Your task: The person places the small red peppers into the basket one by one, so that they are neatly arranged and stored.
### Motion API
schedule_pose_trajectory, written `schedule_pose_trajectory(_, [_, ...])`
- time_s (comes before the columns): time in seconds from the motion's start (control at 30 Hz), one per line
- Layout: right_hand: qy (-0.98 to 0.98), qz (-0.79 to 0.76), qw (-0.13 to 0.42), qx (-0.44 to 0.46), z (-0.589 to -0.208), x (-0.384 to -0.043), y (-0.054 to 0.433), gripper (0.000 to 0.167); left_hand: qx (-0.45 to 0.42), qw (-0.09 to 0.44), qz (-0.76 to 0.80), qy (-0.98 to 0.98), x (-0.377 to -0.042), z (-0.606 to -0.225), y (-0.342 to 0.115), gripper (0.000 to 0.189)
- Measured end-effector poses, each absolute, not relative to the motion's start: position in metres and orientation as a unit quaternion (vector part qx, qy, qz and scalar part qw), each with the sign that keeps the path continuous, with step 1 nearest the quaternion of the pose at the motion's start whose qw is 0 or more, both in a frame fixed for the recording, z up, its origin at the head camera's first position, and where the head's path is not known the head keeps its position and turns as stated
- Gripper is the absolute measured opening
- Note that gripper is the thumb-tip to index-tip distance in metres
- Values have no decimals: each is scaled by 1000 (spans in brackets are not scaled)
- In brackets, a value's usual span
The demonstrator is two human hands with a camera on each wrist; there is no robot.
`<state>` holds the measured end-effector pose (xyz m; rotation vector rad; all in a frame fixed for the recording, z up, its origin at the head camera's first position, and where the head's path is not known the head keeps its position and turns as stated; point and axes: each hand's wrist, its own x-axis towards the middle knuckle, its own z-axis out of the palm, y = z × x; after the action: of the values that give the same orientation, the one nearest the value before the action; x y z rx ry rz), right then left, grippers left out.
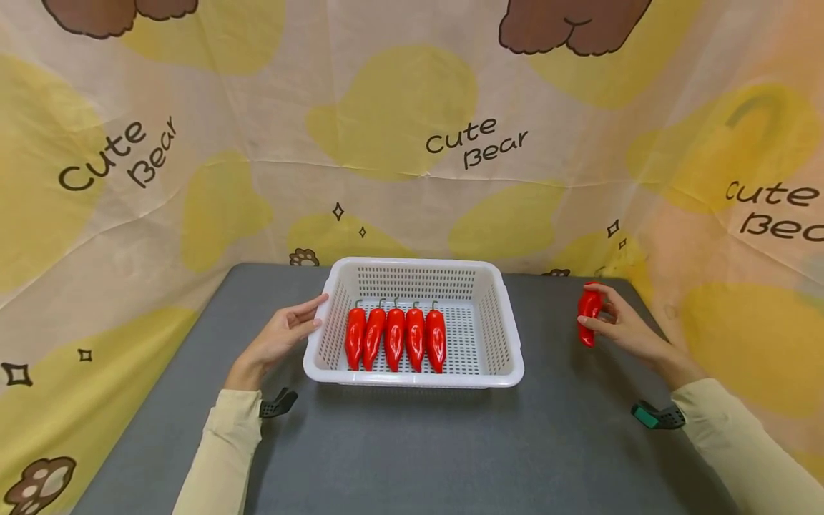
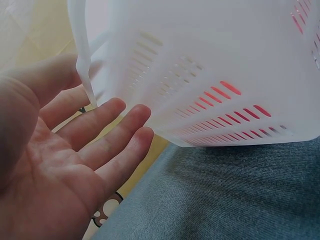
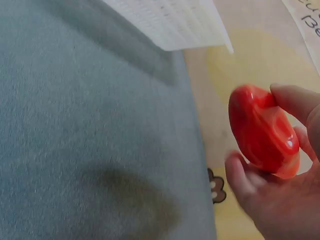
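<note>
A white plastic basket with slotted walls stands on the grey table. Several red peppers with green stems lie in a row in its left part. My left hand touches the outside of the basket's left rim, its fingers fairly straight. In the left wrist view those fingers lie along the slotted wall, and red shows through the slots. Right of the basket, my right hand pinches another red pepper between thumb and fingers. The right wrist view shows this pepper apart from the table.
The grey table runs in front of and on both sides of the basket. Printed cloth with bear lettering hangs behind and at the sides. A dark band sits at the left wrist and another band at the right.
</note>
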<state>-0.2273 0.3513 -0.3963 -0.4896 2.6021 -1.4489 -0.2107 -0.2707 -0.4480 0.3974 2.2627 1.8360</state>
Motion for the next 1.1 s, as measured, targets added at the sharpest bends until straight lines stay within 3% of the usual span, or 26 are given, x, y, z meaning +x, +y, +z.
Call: schedule_pose_trajectory(1.1, [820, -535, 113, -171, -379, -235, 305, 63, 128, 97, 613, 773, -213, -450, -271, 62])
